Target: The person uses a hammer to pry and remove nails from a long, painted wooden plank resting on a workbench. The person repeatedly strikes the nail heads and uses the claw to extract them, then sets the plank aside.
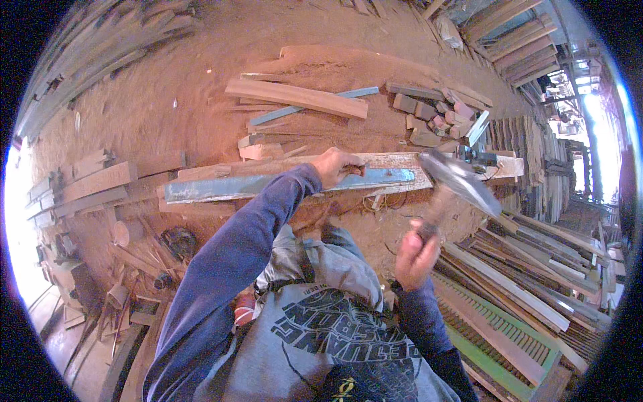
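Note:
My right hand (416,256) is wrapped round the short handle of a hammer (462,182), lifted to the right of the workpiece. Its long metal head is smeared by motion. Over a blue-painted board (234,188), my left hand (337,168) has its fingers curled and pressed together. Whatever they pinch, if anything, is too small to make out. The board lies on a long, thick timber (510,167) that runs left to right in front of me. Blue paint on the board is worn in places, with paler bare wood along its edges.
Beyond the timber lie loose planks (301,98) and a pile of short wood blocks (439,119). A dark power tool (475,158) sits at the timber's right end. Stacked strips and a green slatted panel (495,335) are at my right; wood scraps (127,234) lie left.

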The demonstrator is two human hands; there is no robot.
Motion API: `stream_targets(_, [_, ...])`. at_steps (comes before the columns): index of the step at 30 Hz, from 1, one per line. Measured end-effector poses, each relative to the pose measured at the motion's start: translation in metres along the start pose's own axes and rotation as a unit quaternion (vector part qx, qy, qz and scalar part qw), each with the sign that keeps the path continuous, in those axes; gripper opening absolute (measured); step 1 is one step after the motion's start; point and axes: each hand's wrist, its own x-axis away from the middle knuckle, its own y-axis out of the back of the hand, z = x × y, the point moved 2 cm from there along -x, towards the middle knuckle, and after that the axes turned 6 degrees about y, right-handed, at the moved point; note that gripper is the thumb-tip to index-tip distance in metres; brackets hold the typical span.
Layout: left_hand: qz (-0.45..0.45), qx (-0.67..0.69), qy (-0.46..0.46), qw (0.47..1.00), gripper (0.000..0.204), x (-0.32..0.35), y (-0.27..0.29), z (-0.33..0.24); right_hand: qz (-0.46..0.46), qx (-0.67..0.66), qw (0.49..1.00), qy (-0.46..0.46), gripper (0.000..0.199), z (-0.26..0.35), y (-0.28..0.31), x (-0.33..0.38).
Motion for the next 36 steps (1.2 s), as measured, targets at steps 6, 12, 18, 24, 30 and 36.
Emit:
stream_targets(6, [0.003,-0.016,-0.002,1.0,0.03,0.0,-0.003,0.006,0.066,0.103,0.992,-0.001,0.036,0.011,0.024,-0.012])
stream_targets(12, [0.01,-0.005,0.024,1.0,0.034,0.002,-0.001,0.003,-0.135,-0.14,0.98,0.048,0.039,0.017,0.014,-0.004])
stream_targets(18, [0.024,-0.028,0.01,0.999,0.034,0.0,0.0,-0.001,0.036,0.063,0.997,-0.026,0.033,0.0,0.01,-0.009])
stream_targets(24, [0.018,-0.019,-0.01,1.0,0.025,-0.003,0.001,-0.003,0.034,0.093,0.994,0.035,0.031,-0.008,-0.004,-0.004])
stream_targets(30, [0.019,-0.051,0.007,0.999,0.018,-0.006,0.008,-0.021,0.041,-0.026,0.983,-0.175,0.037,-0.07,-0.012,-0.027])
stream_targets(36, [0.055,-0.083,0.018,0.995,0.015,-0.021,0.013,-0.036,0.067,0.008,0.994,-0.085,0.047,-0.143,-0.043,-0.08])
